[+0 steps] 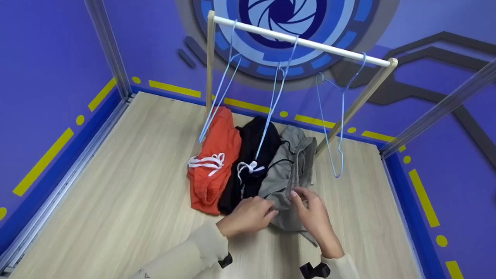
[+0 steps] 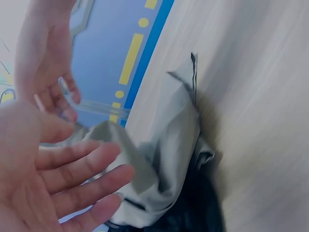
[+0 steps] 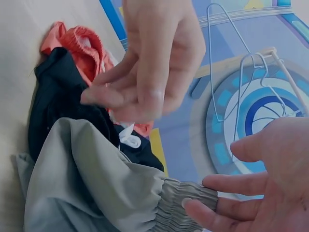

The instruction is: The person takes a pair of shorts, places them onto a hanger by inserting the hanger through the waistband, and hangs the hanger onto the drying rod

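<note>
Grey shorts with an elastic waistband and black drawstring lie at the right of a row of three garments. My right hand is at their waistband; in the right wrist view its fingers touch the band while the thumb stands apart. My left hand hovers over the near end of the grey and black garments, fingers loosely bent and holding nothing. Black shorts with a white bow lie in the middle. Orange shorts with a white drawstring lie at the left.
A rack with a white rail and wooden posts stands behind the clothes. From it hang three blue hangers, a left one, a middle one and a right one. Blue printed walls enclose the wooden tabletop.
</note>
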Tool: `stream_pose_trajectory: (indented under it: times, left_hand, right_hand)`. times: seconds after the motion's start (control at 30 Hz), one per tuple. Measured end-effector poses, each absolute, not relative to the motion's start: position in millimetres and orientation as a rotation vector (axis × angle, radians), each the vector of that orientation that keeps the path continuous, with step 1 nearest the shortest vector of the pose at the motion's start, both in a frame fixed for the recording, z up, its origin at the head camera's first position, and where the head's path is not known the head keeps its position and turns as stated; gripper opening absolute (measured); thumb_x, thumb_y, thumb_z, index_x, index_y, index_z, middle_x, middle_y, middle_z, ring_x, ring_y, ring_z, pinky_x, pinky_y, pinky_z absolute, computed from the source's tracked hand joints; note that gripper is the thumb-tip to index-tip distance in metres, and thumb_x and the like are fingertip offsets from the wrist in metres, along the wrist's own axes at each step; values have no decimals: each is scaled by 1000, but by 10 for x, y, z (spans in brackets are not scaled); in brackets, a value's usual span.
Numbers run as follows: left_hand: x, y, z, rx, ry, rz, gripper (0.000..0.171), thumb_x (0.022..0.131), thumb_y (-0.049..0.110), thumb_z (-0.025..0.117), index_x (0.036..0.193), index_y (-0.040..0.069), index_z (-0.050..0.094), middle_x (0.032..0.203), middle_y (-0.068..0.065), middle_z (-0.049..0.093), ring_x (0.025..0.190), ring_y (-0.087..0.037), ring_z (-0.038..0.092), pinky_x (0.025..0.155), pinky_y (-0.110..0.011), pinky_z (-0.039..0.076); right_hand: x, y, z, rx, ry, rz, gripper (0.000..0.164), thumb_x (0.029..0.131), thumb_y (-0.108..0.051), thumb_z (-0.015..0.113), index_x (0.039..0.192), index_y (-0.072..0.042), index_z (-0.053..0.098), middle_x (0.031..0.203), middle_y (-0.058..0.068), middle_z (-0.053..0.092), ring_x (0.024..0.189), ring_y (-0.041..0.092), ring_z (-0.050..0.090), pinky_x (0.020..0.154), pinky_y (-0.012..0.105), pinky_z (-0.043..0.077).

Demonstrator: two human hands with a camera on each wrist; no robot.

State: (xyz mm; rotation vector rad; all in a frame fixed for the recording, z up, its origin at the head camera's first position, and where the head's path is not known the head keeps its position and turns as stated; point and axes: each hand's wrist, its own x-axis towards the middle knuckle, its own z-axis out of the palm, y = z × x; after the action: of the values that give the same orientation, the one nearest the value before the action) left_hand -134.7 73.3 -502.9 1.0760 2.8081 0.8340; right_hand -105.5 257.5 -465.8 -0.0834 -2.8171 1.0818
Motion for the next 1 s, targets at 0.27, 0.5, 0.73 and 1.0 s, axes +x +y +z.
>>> stream_pose_trajectory:
  times: [0.27,0.5,0.73,1.0]
  left_hand:
    - [-1400,881,-5091,777,2719,1125,30,86,49,53,78,22,58,64,13,59,55,-2,51,49,-21,36]
    - [-1448,986,-5108,640,2628,1303,35,87,54,49,77,22,58,67,11,61,56,-3,50,51,-22,37]
    - [-1469,1003,-5071,512,2515,1417,52,83,70,38,70,22,56,56,10,49,49,-6,43,46,-24,33]
    - [-1468,1012,-5073,475,2499,1414,50,83,63,46,64,18,52,50,11,43,43,-6,39,41,-23,29]
  right_hand:
    - [-1042,2500,-4613,-44,-2786,1129,25,96,-17,45,117,-12,58,115,6,61,100,19,60,83,38,49]
    - [-1044,2454,-4606,-39,-2752,1225,32,97,-23,44,124,-10,52,119,5,59,101,16,59,85,37,47]
    - [-1011,2392,-4587,-59,-2722,1322,42,95,-40,43,130,-15,46,119,5,59,100,12,58,85,33,47]
    - [-943,2349,-4554,-78,-2719,1266,42,95,-40,44,131,-19,45,104,-1,64,92,10,61,81,35,48]
